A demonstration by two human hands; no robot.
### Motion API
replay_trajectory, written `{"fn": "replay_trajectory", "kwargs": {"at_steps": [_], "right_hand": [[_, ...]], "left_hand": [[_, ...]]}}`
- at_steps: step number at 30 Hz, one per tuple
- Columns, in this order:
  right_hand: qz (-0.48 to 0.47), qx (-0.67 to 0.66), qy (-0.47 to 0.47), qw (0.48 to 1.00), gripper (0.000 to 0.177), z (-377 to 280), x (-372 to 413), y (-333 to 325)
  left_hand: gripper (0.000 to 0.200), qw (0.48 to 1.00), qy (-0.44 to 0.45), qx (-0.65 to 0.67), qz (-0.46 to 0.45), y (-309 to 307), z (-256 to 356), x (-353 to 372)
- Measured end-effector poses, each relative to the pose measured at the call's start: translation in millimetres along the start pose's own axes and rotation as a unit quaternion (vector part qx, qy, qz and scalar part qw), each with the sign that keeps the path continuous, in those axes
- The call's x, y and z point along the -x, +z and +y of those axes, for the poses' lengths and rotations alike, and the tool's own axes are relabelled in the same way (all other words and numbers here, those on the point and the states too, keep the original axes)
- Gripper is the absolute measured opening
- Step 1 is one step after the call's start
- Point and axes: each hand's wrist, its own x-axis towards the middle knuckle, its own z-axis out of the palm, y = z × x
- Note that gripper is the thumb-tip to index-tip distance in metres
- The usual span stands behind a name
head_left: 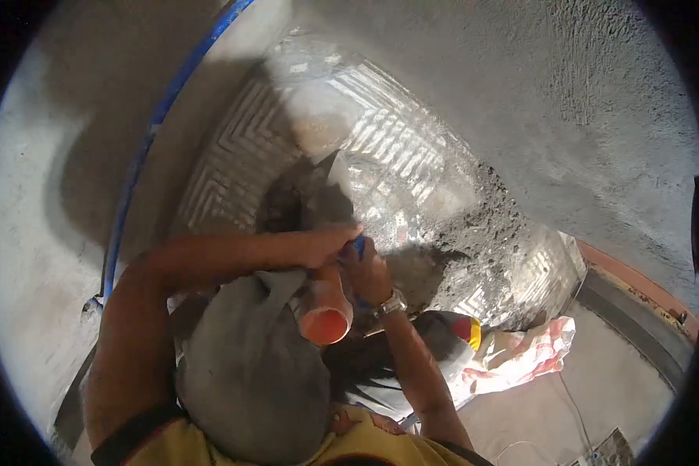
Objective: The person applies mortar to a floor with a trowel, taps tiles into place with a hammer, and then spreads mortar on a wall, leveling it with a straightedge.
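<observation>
My left hand (328, 245) reaches across from the left, fingers closed at the top of an orange pipe (326, 304) whose open end faces me. What lies in its grip I cannot tell. Against it, my right hand (367, 273), with a wristwatch (391, 303), is closed around a blue handle-like piece (356, 247). A flat grey blade-like shape (335, 190) points up just beyond both hands, partly in shadow. To its left, a dark hole (281, 203) opens in the ridged surface.
Ridged patches (396, 132) and loose grey rubble (485, 233) lie ahead. Rough grey plaster (598, 101) fills the upper right; a blue hose (136, 155) runs down the left. My grey-clad knee (252, 365) rises beside the pipe. A crumpled white-and-red sack (520, 353) lies at the right.
</observation>
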Motion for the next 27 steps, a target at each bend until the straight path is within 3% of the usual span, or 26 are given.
{"fn": "replay_trajectory", "kwargs": {"at_steps": [1,2,3,4,6,8,10,12,13,14,15,16,17,18,19,21,23,24,26,27], "right_hand": [[-0.024,-0.004,0.021,0.999,0.041,-2,-13,-7],[0.001,0.148,-0.062,0.987,0.038,11,-25,-1],[0.196,0.222,-0.189,0.936,0.036,52,-36,24],[0.224,0.247,-0.203,0.921,0.034,58,-38,33],[0.283,0.297,-0.226,0.884,0.031,69,-42,50],[0.258,0.335,-0.121,0.898,0.027,10,1,33],[0.198,0.289,-0.108,0.930,0.032,31,-16,26],[0.175,0.259,-0.115,0.943,0.035,56,-42,18],[0.200,0.236,-0.153,0.939,0.036,72,-60,15],[0.206,0.206,-0.170,0.942,0.037,82,-70,13],[0.193,0.169,-0.161,0.953,0.038,81,-67,14],[0.117,0.069,-0.091,0.987,0.038,65,-57,16],[0.057,-0.025,-0.006,0.998,0.039,47,-46,18],[0.064,-0.032,-0.026,0.997,0.036,38,-19,24],[0.070,-0.038,-0.044,0.996,0.034,32,6,29],[0.103,0.093,-0.144,0.980,0.036,32,12,18],[0.254,0.283,-0.271,0.884,0.032,65,-20,16],[0.182,0.165,-0.224,0.943,0.030,65,-20,16],[0.088,-0.094,-0.088,0.988,0.027,54,-22,6],[0.054,0.010,-0.096,0.994,0.028,33,-2,4]], "left_hand": [[0.054,0.997,0.001,0.006,-0.079,-5,15,-8],[0.055,0.988,0.000,0.016,-0.154,-11,28,-14],[0.059,0.993,-0.047,0.045,-0.101,20,81,22],[0.063,0.992,-0.077,-0.043,-0.086,6,88,1],[0.065,0.996,-0.071,-0.009,-0.060,5,61,-5],[0.064,0.997,-0.001,-0.070,0.023,11,27,24],[0.061,0.997,0.032,-0.071,-0.012,8,24,13],[0.058,0.988,0.016,-0.004,-0.156,-12,45,-26],[0.058,0.985,-0.007,0.010,-0.169,4,87,-5],[0.062,0.990,0.074,-0.055,-0.109,12,102,-8],[0.061,0.992,0.008,-0.073,-0.102,15,108,3],[0.060,0.990,-0.058,-0.091,-0.096,20,107,15],[0.058,0.982,-0.037,0.000,-0.187,6,59,-5],[0.056,0.956,-0.018,0.090,-0.279,-8,5,-26],[0.054,0.995,-0.001,-0.035,-0.097,10,6,4],[0.054,0.992,-0.032,-0.001,-0.125,3,5,12],[0.054,0.954,0.014,-0.220,-0.204,-13,50,-13],[0.056,0.967,-0.058,-0.204,-0.142,7,90,5],[0.058,0.980,-0.084,-0.083,-0.160,11,72,16],[0.060,0.985,-0.088,-0.058,-0.137,17,61,23]]}}
